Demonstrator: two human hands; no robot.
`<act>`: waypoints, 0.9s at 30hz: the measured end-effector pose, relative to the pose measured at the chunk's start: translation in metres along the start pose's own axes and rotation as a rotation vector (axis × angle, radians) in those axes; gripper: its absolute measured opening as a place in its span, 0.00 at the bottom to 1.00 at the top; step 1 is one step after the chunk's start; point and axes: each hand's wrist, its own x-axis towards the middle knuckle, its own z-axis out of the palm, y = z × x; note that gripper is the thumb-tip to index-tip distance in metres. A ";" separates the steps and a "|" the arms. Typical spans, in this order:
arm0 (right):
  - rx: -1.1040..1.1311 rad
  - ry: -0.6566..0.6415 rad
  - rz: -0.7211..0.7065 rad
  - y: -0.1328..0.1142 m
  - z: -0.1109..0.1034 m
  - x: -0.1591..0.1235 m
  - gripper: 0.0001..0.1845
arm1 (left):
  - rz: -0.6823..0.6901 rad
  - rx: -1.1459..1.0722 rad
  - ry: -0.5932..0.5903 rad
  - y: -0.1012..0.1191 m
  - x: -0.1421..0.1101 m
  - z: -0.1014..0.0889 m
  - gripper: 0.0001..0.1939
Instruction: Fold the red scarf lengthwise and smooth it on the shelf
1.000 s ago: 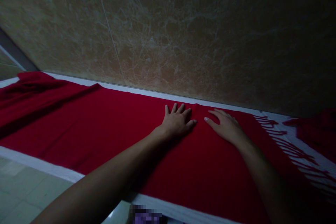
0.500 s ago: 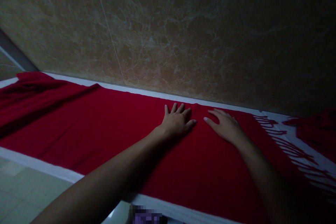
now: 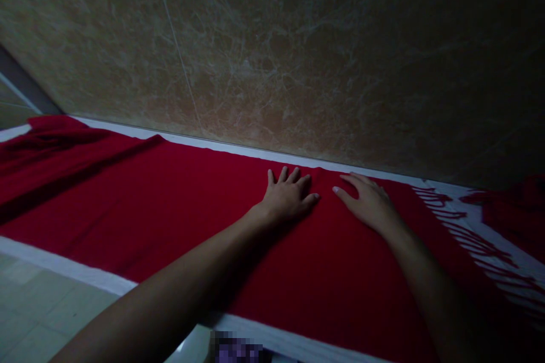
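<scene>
Wall: A large marble-patterned wall panel (image 3: 298, 51) in tan and brown was seen across the upper part of the view, and a thin pale seam (image 3: 176, 51) was crossed by the veining at the left.

Worktop: A white worktop (image 3: 63, 269) was laid out along the foot of the wall, its white edge left showing on the near and far sides of the cloth.

Floor: Pale floor tiles (image 3: 51, 306) were visible below the near edge, at the lower left.

Cloth: A red cloth (image 3: 170, 210) was spread flat along the worktop, and a bunched, folded stretch of it (image 3: 51, 147) was piled at the left end.

Fringe: A red fringe (image 3: 468, 238) was fanned out over the white surface at the right, with a further red fold (image 3: 515, 215) lying beyond it; whether that fold belonged to the same cloth could not be told.

Hands: The left hand (image 3: 287, 195) and the right hand (image 3: 368, 204) were placed palm down on the cloth, just apart, near its far edge.

Fingers: The fingers (image 3: 293, 176) of the left hand were spread open and the fingers (image 3: 353, 180) of the right hand lay loosely extended; the cloth was touched, and nothing was gripped.

Small object: A purple patch (image 3: 236, 350) at the bottom edge was pixelated, and no writing on it could be read.
</scene>
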 end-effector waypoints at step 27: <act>-0.024 -0.006 0.013 -0.001 0.000 0.000 0.29 | -0.006 -0.007 -0.013 0.001 0.000 -0.001 0.37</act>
